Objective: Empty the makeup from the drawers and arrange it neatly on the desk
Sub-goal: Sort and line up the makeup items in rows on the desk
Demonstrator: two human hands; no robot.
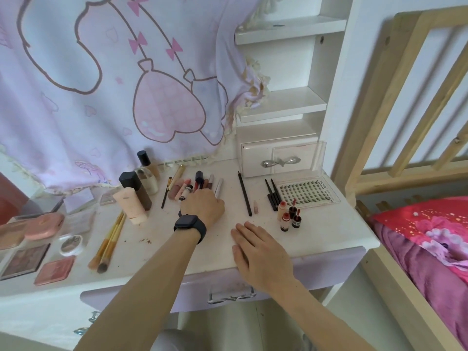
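Observation:
Makeup lies spread over the white desk (217, 259). My left hand (203, 207), with a black watch on the wrist, rests with curled fingers on a row of lipsticks and lip tubes (187, 188); what the fingers hold is hidden. My right hand (258, 252) lies flat and open near the desk's front edge, holding nothing. Foundation bottles (136, 193) stand at the left of the row. A long black pencil (244, 193), small red bottles (288, 216) and a lash tray (305, 191) lie to the right. The lilac front drawer (228, 290) appears closed.
Compacts and palettes (43, 247) and brushes (109, 241) fill the desk's left side. A small white drawer box (278, 158) stands at the back right under white shelves (283, 102). A pink cloth (114, 84) hangs behind. A wooden bed frame (405, 122) borders the right.

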